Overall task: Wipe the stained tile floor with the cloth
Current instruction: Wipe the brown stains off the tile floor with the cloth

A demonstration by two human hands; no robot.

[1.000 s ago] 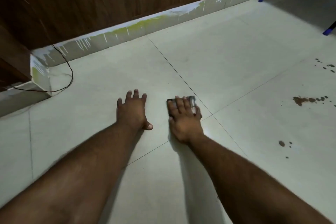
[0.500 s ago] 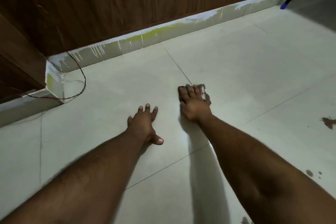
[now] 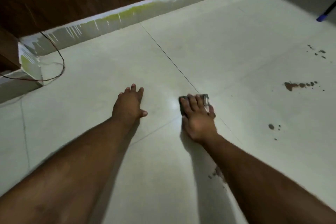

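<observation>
R hand [image 3: 199, 123] flat on cloth [image 3: 183, 102]

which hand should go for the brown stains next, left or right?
Right. The right hand already presses the cloth, and the brown stains lie on its side. The left hand rests flat on bare tile, farther away.

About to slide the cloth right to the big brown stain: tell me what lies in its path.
Nothing visible does. Bare tile floor separates the cloth under the right hand from the brown stain. Smaller spots lie nearer, off the line.
</observation>
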